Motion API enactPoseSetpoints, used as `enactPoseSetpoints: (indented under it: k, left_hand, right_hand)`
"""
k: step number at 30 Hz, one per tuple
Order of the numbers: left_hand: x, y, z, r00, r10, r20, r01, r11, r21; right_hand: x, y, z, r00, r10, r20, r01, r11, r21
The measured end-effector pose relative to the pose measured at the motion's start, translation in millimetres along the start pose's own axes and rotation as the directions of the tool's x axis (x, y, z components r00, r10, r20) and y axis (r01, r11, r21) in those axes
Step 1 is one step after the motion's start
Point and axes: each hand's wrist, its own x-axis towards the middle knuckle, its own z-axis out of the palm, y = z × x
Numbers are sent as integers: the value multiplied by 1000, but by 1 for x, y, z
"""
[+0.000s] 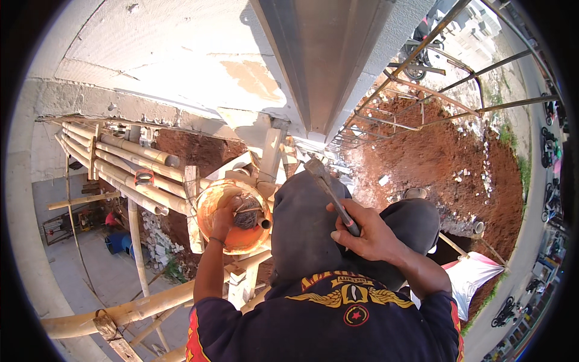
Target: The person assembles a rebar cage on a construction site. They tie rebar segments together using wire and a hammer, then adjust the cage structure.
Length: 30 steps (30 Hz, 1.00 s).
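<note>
My right hand (373,236) is wrapped around the black and red grip of a hammer (329,188). Its worn metal head points away from me, over my dark-trousered left knee (301,208). To the left, my left hand (224,218) reaches down inside an orange bucket (207,202). Its fingers are beside a grey tangled bundle (246,216) there, and I cannot see clearly whether they grip it. A short dark tube end (264,224) shows at the bucket's right side.
Bamboo poles (132,160) form scaffolding on the left, with a roll of tape (144,177) on them. A metal channel (319,66) stands against the pale block wall (151,54) ahead. Red soil (446,157) lies far below at right, beyond a rusty metal frame (422,90).
</note>
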Motion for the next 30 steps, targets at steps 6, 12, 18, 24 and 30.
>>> enactPoseSetpoints:
  k: [6,12,18,24,30]
  left_hand:
    - [-25,16,-42,996,-61,-64,43,968,-247]
    - [-45,94,-154,994,106,37,-24,522,-853]
    - [-73,228,-248,812,566,-141,-495,542,-679]
    - [-75,341,-252,672,735,-92,-504,363,-784]
    - [-58,390,-250,712,671,-205,-510,294,-808]
  right_hand:
    - [-3,2,-5,996,-13,87,25,989,-147]
    - [-19,15,19,921,-202,334,355,788,-503]
    - [-36,38,41,834,-366,413,552,536,-639]
    - [-46,47,35,759,-445,475,651,524,-549]
    - [-50,48,33,827,-376,418,560,612,-558]
